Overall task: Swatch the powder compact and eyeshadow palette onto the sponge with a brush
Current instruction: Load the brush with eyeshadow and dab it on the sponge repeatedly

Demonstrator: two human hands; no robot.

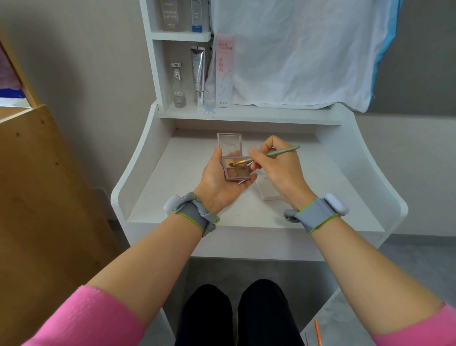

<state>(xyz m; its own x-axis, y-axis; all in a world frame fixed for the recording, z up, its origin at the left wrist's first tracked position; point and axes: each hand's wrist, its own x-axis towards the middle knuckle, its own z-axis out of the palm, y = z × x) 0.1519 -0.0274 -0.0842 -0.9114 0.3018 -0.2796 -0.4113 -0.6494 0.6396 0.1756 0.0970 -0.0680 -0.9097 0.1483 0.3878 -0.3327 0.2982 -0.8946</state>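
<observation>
Txt on pink box [224, 71] unreadable. L hand [218, 182] holds open palette [234, 172]; R hand [279, 170] pinches brush [288, 149], tip on palette at its 9 o'clock.

White vanity desk [167, 180] is carrying a few cosmetics.
A white sponge [269, 193] is lying flat on the desktop, partly hidden. On the back ledge [258, 114] a glass bottle [178, 88], a silver tube [198, 74] and a pink box [223, 71] are standing upright side by side; a frosted bottle [169, 14] and a blue-based bottle [196, 13] are standing on the shelf [181, 35] above.
</observation>
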